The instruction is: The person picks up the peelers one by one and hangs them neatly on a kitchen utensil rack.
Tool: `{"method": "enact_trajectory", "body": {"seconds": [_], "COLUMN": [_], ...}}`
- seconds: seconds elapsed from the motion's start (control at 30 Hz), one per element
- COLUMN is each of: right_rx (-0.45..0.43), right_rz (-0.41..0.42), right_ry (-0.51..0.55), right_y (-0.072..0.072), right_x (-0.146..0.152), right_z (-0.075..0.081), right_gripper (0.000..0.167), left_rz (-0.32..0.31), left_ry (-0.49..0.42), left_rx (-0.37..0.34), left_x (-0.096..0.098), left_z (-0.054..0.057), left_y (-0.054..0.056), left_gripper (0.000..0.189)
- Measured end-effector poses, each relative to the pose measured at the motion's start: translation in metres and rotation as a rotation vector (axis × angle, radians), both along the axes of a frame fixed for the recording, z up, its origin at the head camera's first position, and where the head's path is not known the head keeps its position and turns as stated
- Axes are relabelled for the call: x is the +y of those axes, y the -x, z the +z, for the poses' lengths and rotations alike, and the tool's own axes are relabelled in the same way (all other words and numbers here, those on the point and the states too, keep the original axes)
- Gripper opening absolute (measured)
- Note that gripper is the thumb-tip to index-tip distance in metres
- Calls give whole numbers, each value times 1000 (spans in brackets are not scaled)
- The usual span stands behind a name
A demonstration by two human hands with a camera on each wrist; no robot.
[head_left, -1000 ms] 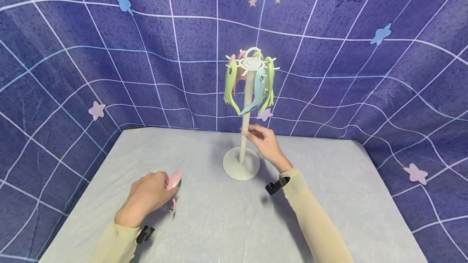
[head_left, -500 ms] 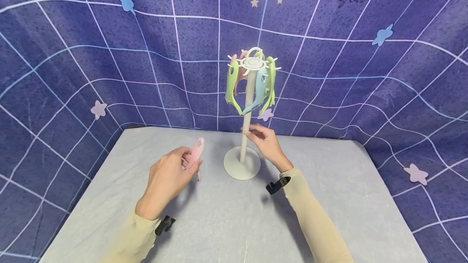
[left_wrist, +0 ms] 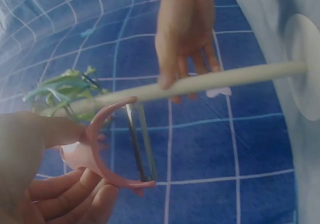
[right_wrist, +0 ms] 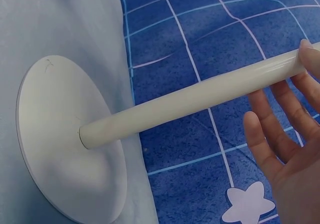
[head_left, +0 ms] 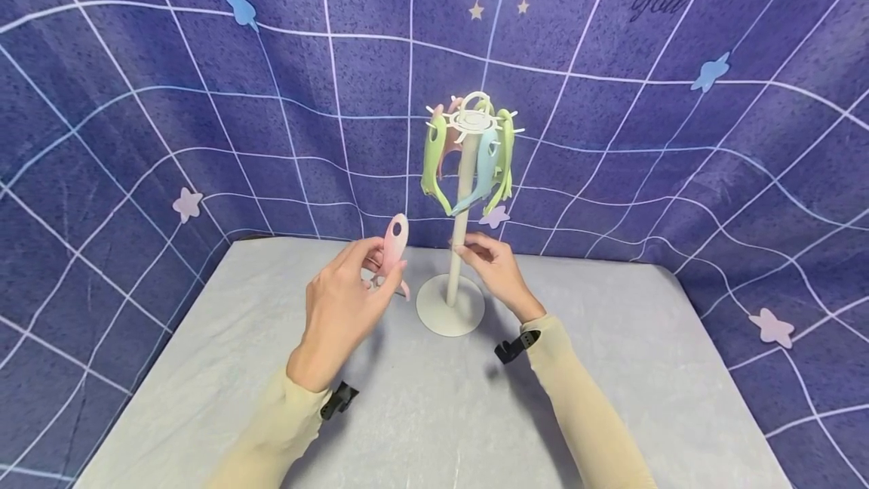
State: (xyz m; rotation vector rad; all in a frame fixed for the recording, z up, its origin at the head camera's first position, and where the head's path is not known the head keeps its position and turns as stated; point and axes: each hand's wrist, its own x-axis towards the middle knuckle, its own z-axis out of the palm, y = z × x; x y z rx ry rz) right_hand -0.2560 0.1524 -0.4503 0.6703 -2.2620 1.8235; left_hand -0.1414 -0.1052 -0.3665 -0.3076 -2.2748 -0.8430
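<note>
My left hand pinches a pink Y-shaped peeler by its handle, with the holed handle end pointing up. In the left wrist view the peeler's metal blade spans its two pink arms. Thumb and fingers of my right hand hold the pole of a white stand below its middle. From the prongs of the stand's top ring hang several peelers: a green peeler on the left, a blue peeler in front, more green at right, and pink behind. The held peeler is left of the pole, below the hanging ones.
The stand's round base rests on a table with a pale grey cloth. Behind and at both sides hangs a blue curtain with grid lines and stars. Each wrist wears a black strap device.
My left hand has carried the pink peeler from low over the cloth up and right, close to the stand, turning its handle end upright. The right hand stays on the pole.
</note>
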Motion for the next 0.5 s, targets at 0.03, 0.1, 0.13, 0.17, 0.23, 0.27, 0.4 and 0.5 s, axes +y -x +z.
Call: {"method": "enact_trajectory", "body": {"seconds": [0.03, 0.1, 0.13, 0.17, 0.23, 0.27, 0.4, 0.5], "right_rx": [1, 4, 7, 11, 14, 15, 10, 4], "right_rz": [0, -1, -3, -6, -11, -13, -16, -16], "right_ry": [1, 3, 4, 1, -6, -8, -20, -23], "right_y": [0, 0, 0, 0, 0, 0, 0, 0], "right_x": [0, -1, -1, -2, -2, -1, 0, 0], "right_z": [0, 0, 0, -1, 0, 0, -1, -2], "right_gripper": [23, 22, 22, 22, 22, 22, 22, 23], "left_rz": [-11, -31, -39, -50, -65, -73, -98, -117], "left_ry": [-6, -17, -22, -28, -33, -35, -47, -54], "left_rx": [17, 46, 58, 68, 92, 107, 161, 190], "left_x": [3, 7, 10, 12, 17, 19, 27, 32], "left_z": [3, 9, 13, 16, 23, 26, 40, 48], "left_y": [0, 1, 1, 2, 3, 4, 8, 11], "left_gripper": [33, 31, 31, 31, 29, 30, 31, 31]}}
